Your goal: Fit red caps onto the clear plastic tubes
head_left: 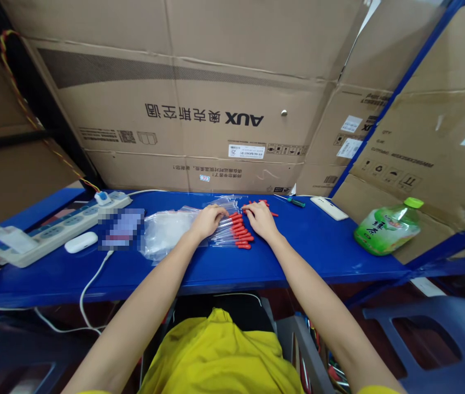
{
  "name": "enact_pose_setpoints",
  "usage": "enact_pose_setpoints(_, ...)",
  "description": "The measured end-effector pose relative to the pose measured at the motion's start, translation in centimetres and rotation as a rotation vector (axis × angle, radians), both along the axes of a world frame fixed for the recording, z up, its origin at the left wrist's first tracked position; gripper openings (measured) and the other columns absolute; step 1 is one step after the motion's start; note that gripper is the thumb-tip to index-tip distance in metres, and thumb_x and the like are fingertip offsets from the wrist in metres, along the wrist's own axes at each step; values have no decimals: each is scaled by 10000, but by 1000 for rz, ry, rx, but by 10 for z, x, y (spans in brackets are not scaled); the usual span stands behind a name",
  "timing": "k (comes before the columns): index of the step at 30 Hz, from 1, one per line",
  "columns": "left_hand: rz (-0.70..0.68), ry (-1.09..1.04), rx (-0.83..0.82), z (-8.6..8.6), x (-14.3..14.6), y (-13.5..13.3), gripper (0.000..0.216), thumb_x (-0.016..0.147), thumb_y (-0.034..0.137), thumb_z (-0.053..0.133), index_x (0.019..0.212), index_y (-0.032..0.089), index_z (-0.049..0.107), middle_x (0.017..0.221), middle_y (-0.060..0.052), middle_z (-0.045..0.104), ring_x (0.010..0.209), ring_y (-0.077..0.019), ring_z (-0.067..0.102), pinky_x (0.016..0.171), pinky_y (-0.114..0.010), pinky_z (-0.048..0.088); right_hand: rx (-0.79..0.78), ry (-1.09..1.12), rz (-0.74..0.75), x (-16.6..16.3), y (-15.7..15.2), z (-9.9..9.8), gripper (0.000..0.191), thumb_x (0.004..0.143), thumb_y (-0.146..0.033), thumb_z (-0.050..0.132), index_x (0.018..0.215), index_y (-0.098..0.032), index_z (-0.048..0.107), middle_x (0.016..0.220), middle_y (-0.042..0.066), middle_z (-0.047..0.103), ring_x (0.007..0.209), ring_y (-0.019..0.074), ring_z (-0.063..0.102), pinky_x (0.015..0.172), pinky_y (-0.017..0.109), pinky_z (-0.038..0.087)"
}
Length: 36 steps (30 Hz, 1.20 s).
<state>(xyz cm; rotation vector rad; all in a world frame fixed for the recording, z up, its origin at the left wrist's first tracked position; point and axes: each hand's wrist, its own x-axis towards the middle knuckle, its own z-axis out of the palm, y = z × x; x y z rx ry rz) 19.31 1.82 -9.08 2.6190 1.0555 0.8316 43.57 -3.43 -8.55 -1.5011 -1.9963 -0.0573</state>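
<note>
A row of droppers [238, 232], clear tubes with red rubber bulbs, lies side by side on the blue table between my hands, bulbs to the right. My left hand [210, 220] is closed in a pinch at the upper left of this row. Behind it, loose clear tubes [226, 202] form a pile. Opposite, my right hand [260, 217] is also pinched, fingertips pointing left towards the tubes. Whatever sits between the fingertips of either hand is too small to make out. Several loose red bulbs [274, 214] lie around my right hand, which partly covers them. Clear plastic bags [167, 232] lie beside my left wrist.
On the left are a power strip [68, 224], a white case [81, 242], and a phone [123, 227] with a cable. To the right lie a screwdriver [294, 201], a white flat device [329, 208] and a green bottle [388, 227]. Cardboard [199, 82] walls the back.
</note>
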Motion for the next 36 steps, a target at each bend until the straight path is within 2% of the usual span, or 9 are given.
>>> enact_pose_setpoints(6, -1, -30, -57, 4, 1, -1, 221, 892, 105, 615, 995, 202, 785, 1009, -67, 787, 956, -225, 723, 940, -338, 554, -40, -235, 1, -5, -2, 1, 354, 1067, -244, 502, 1317, -284, 749, 1295, 117, 709, 1168, 326, 500, 942, 466, 394)
enact_pose_setpoints(12, 45, -98, -136, -2, 1, 3, 150, 872, 157, 672, 1004, 182, 739, 920, -55, 796, 798, -199, 722, 809, -306, 577, -40, -280, 40, -7, -1, 1, 294, 1039, -245, 557, 1257, -260, 753, 1320, 131, 665, 1206, 328, 466, 956, 481, 371)
enact_pose_setpoints(18, 82, -32, -155, -2, 1, 5, 176, 878, 176, 677, 1014, 194, 787, 949, -74, 812, 812, -219, 724, 838, -323, 569, -48, -321, 28, -8, 0, 1, 282, 1045, -231, 525, 1252, -225, 716, 1332, 143, 643, 1227, 328, 457, 969, 483, 360)
enact_pose_setpoints(22, 43, -25, -116, -3, 1, 7, 159, 894, 202, 660, 957, 209, 806, 924, -70, 806, 819, -225, 722, 851, -326, 569, -50, -349, 25, -9, 2, -1, 276, 1032, -201, 518, 1246, -217, 692, 1359, 148, 618, 1246, 329, 445, 986, 485, 358)
enact_pose_setpoints(25, 32, -23, -72, -4, 0, 8, 167, 899, 220, 663, 987, 207, 805, 938, -75, 790, 864, -224, 714, 891, -334, 570, -52, -353, 23, -9, 3, -1, 255, 1026, -196, 516, 1221, -211, 679, 1362, 152, 613, 1248, 334, 445, 992, 490, 360)
enact_pose_setpoints(30, -1, 8, 6, -5, 1, 7, 228, 911, 164, 635, 1056, 226, 799, 1080, -79, 754, 1041, -242, 679, 1017, -390, 529, -54, -348, 6, -7, 4, 0, 200, 1025, -199, 519, 1149, -197, 676, 1350, 166, 617, 1243, 340, 454, 997, 496, 361)
enact_pose_setpoints(36, -57, 28, -20, -3, 2, 6, 241, 947, 119, 580, 1052, 212, 776, 1076, -68, 774, 1037, -228, 685, 1034, -384, 506, -44, -340, -27, -5, 4, 1, 202, 1047, -243, 514, 1117, -193, 696, 1324, 174, 628, 1243, 351, 452, 1001, 511, 356)
